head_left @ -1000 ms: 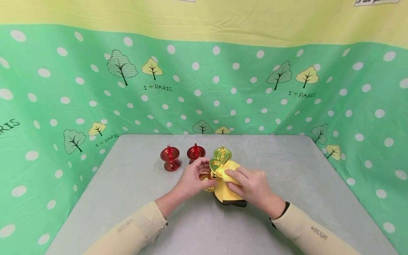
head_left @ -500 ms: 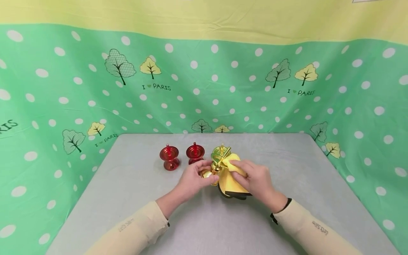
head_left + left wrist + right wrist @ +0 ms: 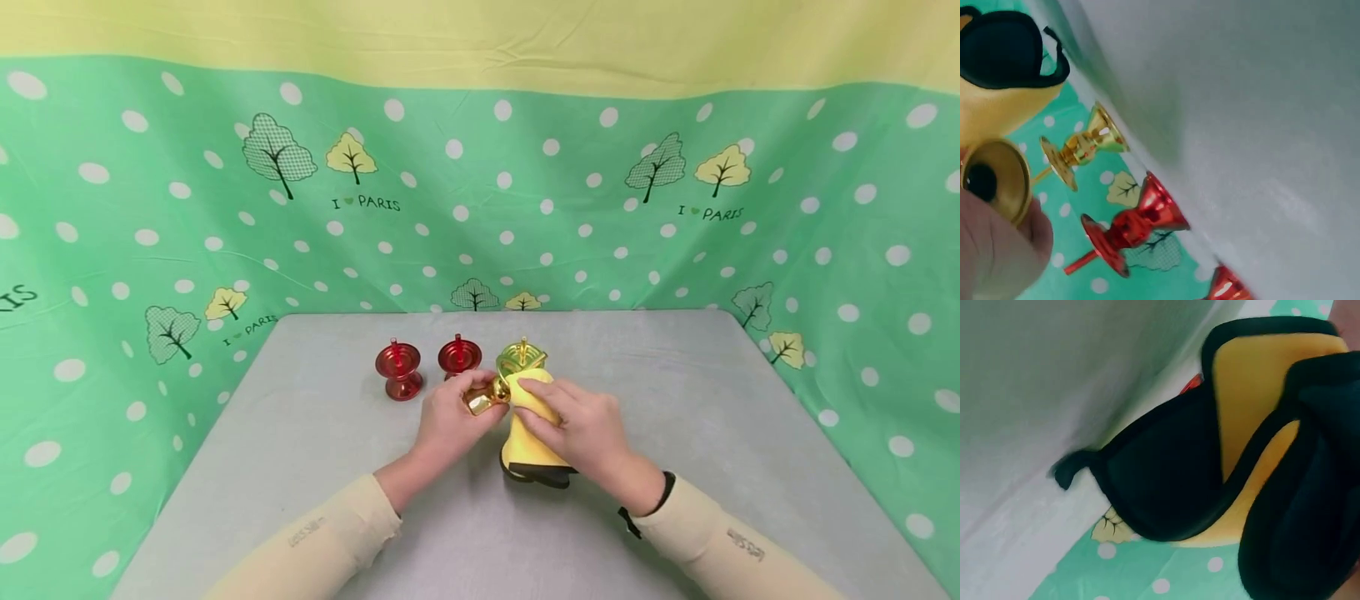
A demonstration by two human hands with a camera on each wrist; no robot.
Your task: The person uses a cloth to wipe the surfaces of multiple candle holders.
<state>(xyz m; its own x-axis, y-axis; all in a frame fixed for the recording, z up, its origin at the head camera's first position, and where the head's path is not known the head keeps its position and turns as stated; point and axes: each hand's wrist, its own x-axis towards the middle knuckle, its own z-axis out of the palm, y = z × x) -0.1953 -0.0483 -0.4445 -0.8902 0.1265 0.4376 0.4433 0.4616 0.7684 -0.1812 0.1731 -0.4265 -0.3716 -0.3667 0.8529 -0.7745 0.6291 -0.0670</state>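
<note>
My left hand [image 3: 453, 421] grips a shiny gold candle holder [image 3: 480, 402] by its foot end, tilted sideways. The left wrist view looks into the hollow underside of that candle holder [image 3: 1017, 178]. A yellow cloth with black edging [image 3: 536, 442] is bunched in my right hand [image 3: 588, 425]. The fingers press the cloth against the dish end of the held candle holder, covering most of it. In the right wrist view the cloth [image 3: 1250, 381] hangs in folds, its dark side showing.
A second gold candle holder [image 3: 522, 348] stands upright just behind the hands. Two red candle holders [image 3: 403, 383] stand upright to its left, the nearer-to-middle red one [image 3: 459, 354] partly behind my left hand. A polka-dot curtain [image 3: 420, 258] hangs behind the grey table [image 3: 300, 417].
The held candle holder has been turned and tilted further over, its dish swinging behind the cloth. My right hand has shifted the cloth slightly left over the dish. The standing candle holders stay put.
</note>
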